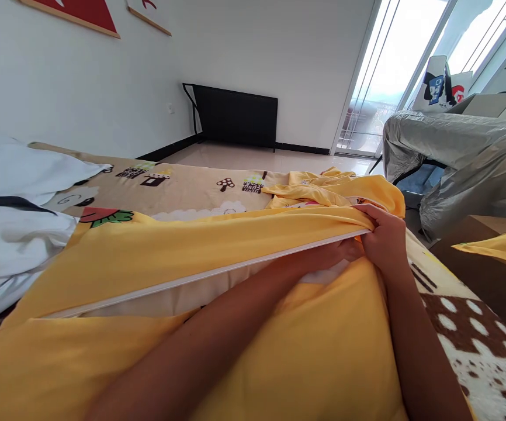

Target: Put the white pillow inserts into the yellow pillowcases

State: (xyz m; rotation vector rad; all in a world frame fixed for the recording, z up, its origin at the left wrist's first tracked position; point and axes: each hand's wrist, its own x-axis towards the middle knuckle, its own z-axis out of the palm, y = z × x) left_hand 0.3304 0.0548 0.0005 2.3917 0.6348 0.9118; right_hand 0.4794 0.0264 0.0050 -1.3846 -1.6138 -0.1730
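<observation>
One yellow cover (183, 242) lies across one patterned blanket (200, 187). The right hand (385, 237) grips its white edge (209, 274) with closed fingers; the left hand (348, 251) is at the opening just beside it, fingers partly hidden, so I cannot tell whether they hold anything. Two wall hangings (89, 13) show beyond.

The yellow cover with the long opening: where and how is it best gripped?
Probably by the white edging of the yellow cover, at its right end, from the right, where the right hand grips: this edge is thin and lifted off the lower layer, so it should pinch easily.
</observation>
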